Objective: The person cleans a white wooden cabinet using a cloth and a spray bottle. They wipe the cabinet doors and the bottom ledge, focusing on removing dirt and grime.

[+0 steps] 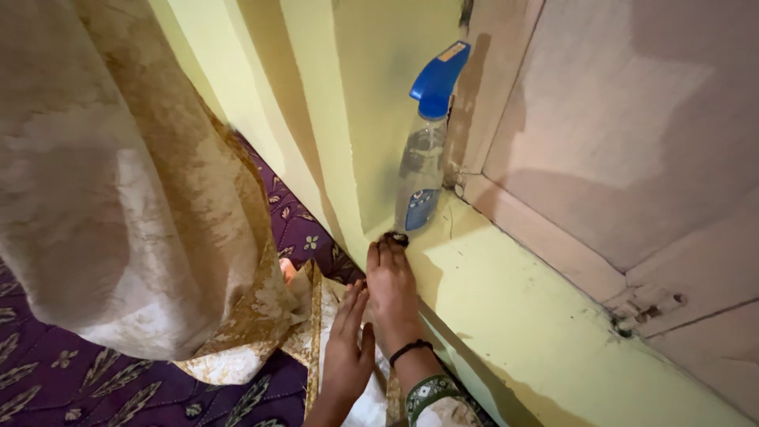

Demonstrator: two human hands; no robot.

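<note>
A big cream and gold curtain (134, 182) hangs at the left, over a purple cloth with leaf shapes (47, 379). Next comes the left hand (348, 348). Its fingers are straight and close together, holding nothing, resting by the right wrist. The right hand (391, 289) reaches up the yellow ledge (538, 324). Its fingertips (387, 247) press on a small dark thing (397, 236), right at the ledge's near edge. It looks tiny and light, easy to pinch from the sides. Just behind it stands a clear spray bottle with a blue top (423, 158), in the ledge's back corner. It looks light and smooth; the thin neck is best to grab.
</note>
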